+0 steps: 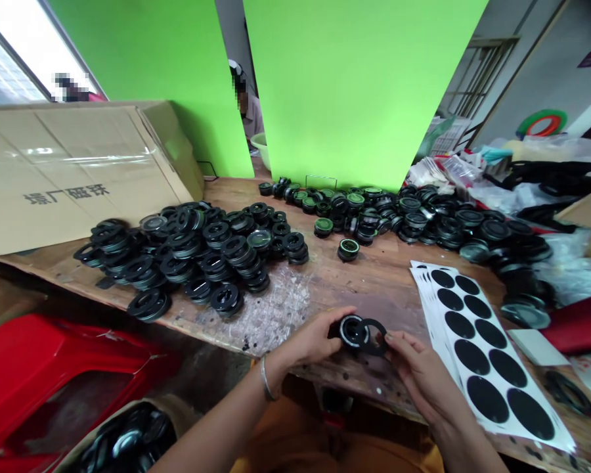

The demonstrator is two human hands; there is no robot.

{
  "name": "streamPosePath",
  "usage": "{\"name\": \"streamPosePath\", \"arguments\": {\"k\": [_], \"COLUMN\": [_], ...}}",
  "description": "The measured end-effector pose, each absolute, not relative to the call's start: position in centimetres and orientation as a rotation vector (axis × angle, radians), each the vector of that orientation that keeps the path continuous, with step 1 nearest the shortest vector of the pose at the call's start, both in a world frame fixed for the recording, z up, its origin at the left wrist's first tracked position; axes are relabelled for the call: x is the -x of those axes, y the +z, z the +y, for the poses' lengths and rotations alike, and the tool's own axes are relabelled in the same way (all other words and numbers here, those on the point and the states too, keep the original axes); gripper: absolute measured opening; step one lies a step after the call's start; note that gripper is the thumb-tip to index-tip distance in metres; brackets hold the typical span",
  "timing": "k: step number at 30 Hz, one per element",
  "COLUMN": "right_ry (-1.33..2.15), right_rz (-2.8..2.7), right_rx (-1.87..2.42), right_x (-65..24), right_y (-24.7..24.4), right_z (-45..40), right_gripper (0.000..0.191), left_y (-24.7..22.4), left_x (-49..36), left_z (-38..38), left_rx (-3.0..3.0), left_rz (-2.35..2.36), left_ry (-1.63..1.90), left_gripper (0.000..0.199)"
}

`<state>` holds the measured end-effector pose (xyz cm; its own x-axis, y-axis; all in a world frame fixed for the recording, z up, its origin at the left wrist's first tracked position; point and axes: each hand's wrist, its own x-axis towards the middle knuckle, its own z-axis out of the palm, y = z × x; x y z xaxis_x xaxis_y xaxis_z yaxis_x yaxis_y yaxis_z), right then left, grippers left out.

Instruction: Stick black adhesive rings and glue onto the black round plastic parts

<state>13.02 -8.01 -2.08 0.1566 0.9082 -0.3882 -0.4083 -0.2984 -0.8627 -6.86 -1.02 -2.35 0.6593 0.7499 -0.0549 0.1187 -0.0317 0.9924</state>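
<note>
the left hand (316, 336) has its fingers round a black case (349, 332) by the front edge of the worktop (325, 286); the right hand (417, 364) pinches a thin ring (375, 351) overlapping it. best keep case steady, ring unbent.

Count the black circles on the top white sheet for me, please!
10: the black circles sit in five rows of two, five down each side of the top white sheet. More may be hidden on the sheets beneath.
</note>
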Motion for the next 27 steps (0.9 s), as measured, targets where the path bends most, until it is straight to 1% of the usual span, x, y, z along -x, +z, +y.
{"name": "streamPosePath", "arguments": {"k": [2,5,6,7,10,15,27], "right_ry": [1.441,1.429,1.421,1.415,1.406,1.386,1.354], "right_rz": [-0.564,-0.547,-0.527,-0.504,-0.458,-0.454,-0.487], "right_rx": [1.245,1.235,1.233,1.229,1.216,1.232,1.298], "right_x": [-12.5,-11.6,-11.4,-11.2,-10.8,-10.6,-10.5], "right_y": [-2.2,-2.6,-2.8,-3.0,-3.6,-4.1,-4.8], "right_z": [-7.6,-7.0,-6.8,-6.7,-6.4,-6.3,-6.4], "right_gripper": [0.019,0.023,0.024,0.026,0.027,0.026,0.028], "left_y": [-2.6,-3.2,-3.4,-3.5,-3.6,-3.9,-4.1], "left_x": [7.3,7.3,7.2,7.1,6.5,6.2,6.4], "left_z": [-1.6,-2.9,-3.2,-3.4,-3.5,-3.1,-3.1], "left_rx": [-1.405,-1.185,-1.111,-1.042,-0.881,-0.766,-0.726], "left_rz": [0.786,1.004,1.058,1.082,1.050,1.005,0.971], "left_ry": [0.672,0.785,0.793,0.787,0.755,0.762,0.764], "left_gripper": [0.060,0.028,0.022,0.022,0.032,0.041,0.049]}}
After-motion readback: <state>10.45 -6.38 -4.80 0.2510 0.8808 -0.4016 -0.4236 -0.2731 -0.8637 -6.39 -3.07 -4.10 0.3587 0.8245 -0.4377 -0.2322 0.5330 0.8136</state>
